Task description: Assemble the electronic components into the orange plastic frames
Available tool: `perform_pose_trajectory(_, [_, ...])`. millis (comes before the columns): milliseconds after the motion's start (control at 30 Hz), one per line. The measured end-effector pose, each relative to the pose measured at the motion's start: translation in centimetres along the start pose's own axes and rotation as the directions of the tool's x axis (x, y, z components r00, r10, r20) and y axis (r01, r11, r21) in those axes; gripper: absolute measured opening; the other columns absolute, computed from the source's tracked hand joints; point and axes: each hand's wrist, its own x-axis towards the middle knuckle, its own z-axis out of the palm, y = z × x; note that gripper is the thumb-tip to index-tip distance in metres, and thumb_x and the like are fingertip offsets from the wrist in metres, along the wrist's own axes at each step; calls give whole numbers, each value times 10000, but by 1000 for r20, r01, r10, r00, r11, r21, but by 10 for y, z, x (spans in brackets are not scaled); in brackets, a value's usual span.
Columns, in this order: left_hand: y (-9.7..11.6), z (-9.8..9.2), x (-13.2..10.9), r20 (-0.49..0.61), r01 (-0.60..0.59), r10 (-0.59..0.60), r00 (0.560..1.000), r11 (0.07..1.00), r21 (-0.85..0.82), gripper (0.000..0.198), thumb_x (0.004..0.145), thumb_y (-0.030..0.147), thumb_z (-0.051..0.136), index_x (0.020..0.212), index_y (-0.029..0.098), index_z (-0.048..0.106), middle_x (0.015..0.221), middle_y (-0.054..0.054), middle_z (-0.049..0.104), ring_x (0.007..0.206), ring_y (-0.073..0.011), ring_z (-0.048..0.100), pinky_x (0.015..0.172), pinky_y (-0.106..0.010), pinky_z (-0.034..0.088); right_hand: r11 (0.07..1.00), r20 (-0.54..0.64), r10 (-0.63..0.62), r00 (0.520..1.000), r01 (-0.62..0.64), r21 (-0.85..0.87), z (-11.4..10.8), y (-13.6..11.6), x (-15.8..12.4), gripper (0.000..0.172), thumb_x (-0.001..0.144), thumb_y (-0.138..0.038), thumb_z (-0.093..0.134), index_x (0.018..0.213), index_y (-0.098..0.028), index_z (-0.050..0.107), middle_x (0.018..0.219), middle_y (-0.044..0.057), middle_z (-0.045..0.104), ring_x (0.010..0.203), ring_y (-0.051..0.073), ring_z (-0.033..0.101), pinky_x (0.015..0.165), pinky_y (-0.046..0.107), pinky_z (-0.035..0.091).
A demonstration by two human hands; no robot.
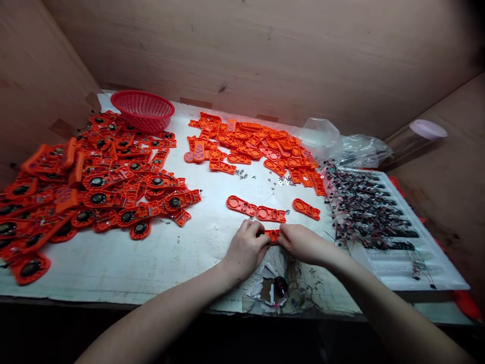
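Note:
Both hands meet at one orange plastic housing near the front middle of the table. My left hand pinches its left end, which the fingers partly hide. At its right end, my right hand is closed on the same piece. Just beyond the hands, two orange housings lie end to end, open side up. Another orange housing rests a little to the right. Small metal bits are scattered on the white surface behind them.
A large pile of orange housings with black round parts covers the left. Behind it stands a red basket. More orange shells lie at the back. On the right, a white tray holds wired circuit boards. A torn hole is at the front edge.

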Motion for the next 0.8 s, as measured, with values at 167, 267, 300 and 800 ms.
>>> perform_pose_trajectory(167, [-1,-3,2,-8,11,-11,1000,998,-56,79,827,156,594,843,203,656,909,-58,547,876,-200,486,742,-332,469,766,139,-147,979,24,643,-8,38,0,319,691,-417,679,779,-199,464,646,-33,579,533,124,553,478,219,404])
perform_pose_trajectory(267, [0,-4,3,-16,10,-11,1000,998,-64,73,811,146,609,833,196,658,901,-59,546,877,-200,492,744,-330,471,716,144,-33,989,-77,694,-3,39,10,416,591,-416,763,727,-209,428,593,-37,586,467,132,553,414,222,403])
perform_pose_trajectory(300, [0,-4,3,-16,12,-13,1000,998,-67,73,806,143,614,828,196,659,903,-60,545,877,-200,493,744,-330,473,722,153,12,988,-114,683,-1,36,15,422,574,-393,778,708,-213,420,561,-38,584,442,140,551,389,224,393])
perform_pose_trajectory(800, [10,-39,7,-2,-26,26,1000,994,104,85,852,200,579,830,191,660,884,-74,577,860,-224,510,715,-353,484,883,-288,-160,944,267,385,3,30,-16,158,747,-280,684,801,-175,579,649,-28,538,607,126,492,535,223,380])
